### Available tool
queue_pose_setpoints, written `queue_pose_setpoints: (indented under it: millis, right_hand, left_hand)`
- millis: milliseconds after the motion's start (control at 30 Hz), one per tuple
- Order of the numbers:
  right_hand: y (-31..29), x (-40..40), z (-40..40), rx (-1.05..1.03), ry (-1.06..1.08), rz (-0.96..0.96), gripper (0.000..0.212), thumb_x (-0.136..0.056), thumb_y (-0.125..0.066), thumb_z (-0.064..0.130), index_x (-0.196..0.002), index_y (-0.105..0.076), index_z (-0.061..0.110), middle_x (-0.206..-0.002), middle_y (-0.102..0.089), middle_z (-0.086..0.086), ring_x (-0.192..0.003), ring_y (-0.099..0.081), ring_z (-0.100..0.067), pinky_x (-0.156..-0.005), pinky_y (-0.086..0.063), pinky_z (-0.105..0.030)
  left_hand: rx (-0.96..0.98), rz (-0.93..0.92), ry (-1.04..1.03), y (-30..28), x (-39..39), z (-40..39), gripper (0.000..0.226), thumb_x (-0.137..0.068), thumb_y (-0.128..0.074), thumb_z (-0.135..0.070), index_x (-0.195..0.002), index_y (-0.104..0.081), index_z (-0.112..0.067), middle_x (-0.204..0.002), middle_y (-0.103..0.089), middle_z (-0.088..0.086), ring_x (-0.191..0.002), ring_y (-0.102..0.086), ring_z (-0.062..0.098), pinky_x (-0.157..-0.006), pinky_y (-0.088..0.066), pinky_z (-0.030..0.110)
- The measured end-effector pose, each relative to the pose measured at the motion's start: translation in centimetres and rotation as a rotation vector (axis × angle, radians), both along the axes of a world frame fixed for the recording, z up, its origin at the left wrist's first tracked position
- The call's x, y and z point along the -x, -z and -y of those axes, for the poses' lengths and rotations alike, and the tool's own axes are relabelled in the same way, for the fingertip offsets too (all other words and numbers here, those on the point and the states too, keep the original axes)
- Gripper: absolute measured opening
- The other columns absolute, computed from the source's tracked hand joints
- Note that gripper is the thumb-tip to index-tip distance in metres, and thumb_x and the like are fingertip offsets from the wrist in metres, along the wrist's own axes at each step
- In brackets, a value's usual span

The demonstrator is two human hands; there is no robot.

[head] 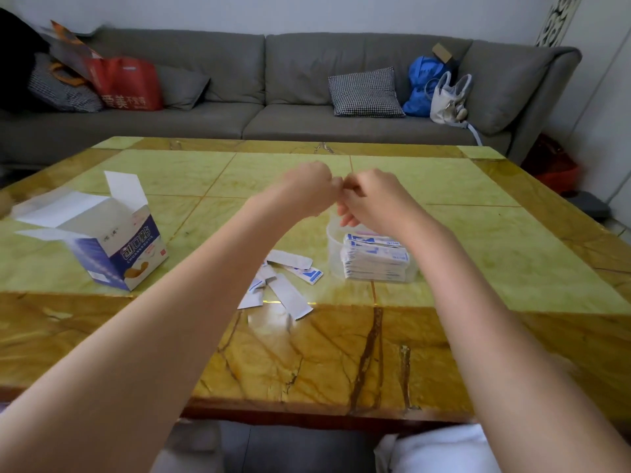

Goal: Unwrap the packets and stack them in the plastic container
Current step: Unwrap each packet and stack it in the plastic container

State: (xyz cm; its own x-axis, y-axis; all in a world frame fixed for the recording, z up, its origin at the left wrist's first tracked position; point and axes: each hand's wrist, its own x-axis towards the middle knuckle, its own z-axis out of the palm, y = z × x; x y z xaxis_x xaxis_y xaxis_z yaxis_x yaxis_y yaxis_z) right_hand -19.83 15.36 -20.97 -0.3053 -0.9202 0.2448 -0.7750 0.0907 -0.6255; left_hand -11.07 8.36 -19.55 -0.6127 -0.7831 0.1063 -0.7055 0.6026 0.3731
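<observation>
Now, from the head view, both hands meet above the table (pixel 512 233): the left hand (pixel 309 186) and right hand (pixel 370 196) are curled knuckle to knuckle, whatever they pinch hidden. Below the right hand sits the plastic container (pixel 336 247) with stacked packets (pixel 375 259); torn wrappers (pixel 283 285) lie just beside it, the open box (pixel 112 247) further left.

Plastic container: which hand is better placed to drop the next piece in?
Right. The right hand hovers directly above the plastic container; the left hand sits further left, over bare table.
</observation>
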Motion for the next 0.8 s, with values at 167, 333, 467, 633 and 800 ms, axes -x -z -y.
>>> queue_pose_setpoints:
  millis: [167, 333, 467, 633, 800]
  right_hand:
    - [3.8, -4.3, 1.4, -0.186, -0.158, -0.125, 0.026, -0.092, -0.041, 0.007, -0.099, -0.065, 0.001, -0.101, -0.068, -0.016, -0.093, -0.064, -0.026, -0.083, -0.051, -0.033]
    - [8.3, -7.0, 3.0, -0.339, -0.316, -0.208, 0.047, -0.096, -0.046, 0.027, -0.141, -0.034, 0.019, -0.149, -0.031, -0.006, -0.137, -0.029, -0.024, -0.106, -0.028, -0.032]
    - [9.5, -8.4, 3.6, -0.326, -0.401, -0.215, 0.061, -0.095, -0.047, 0.036, -0.147, -0.019, 0.025, -0.156, -0.015, -0.001, -0.142, -0.017, -0.022, -0.112, -0.02, -0.034]
    - [10.3, -8.9, 4.1, -0.29, -0.317, -0.296, 0.046, -0.088, -0.059, 0.028, -0.13, -0.045, 0.016, -0.131, -0.049, -0.004, -0.121, -0.044, -0.025, -0.095, -0.038, -0.033]
    - [10.0, -7.3, 2.9, -0.174, -0.235, -0.199, 0.012, -0.083, -0.063, 0.008, -0.094, -0.061, 0.011, -0.091, -0.051, 0.003, -0.09, -0.051, -0.016, -0.06, -0.03, -0.017]
  left_hand:
    - [0.013, 0.193, -0.015, 3.0, -7.0, 0.7, 0.029, -0.093, -0.042, -0.014, -0.115, -0.06, -0.01, -0.118, -0.062, 0.009, -0.106, -0.059, 0.027, -0.086, -0.044, 0.03]
    - [-0.165, 0.345, -0.045, 7.1, -12.4, 1.7, 0.045, -0.092, -0.049, -0.019, -0.136, -0.04, -0.022, -0.133, -0.051, 0.006, -0.116, -0.051, 0.025, -0.087, -0.04, 0.029]
    - [-0.11, 0.246, -0.043, 8.9, -13.7, 2.0, 0.051, -0.087, -0.058, -0.018, -0.136, -0.042, -0.022, -0.129, -0.056, 0.006, -0.113, -0.055, 0.024, -0.088, -0.043, 0.029]
    - [-0.077, 0.151, 0.003, 9.6, -13.7, 2.0, 0.035, -0.084, -0.062, -0.014, -0.119, -0.059, -0.019, -0.116, -0.062, 0.007, -0.104, -0.059, 0.024, -0.085, -0.046, 0.031]
    - [-0.105, 0.054, 0.008, 9.5, -13.7, 2.3, 0.018, -0.085, -0.062, -0.017, -0.101, -0.068, -0.014, -0.106, -0.066, 0.004, -0.1, -0.059, 0.023, -0.08, -0.043, 0.026]
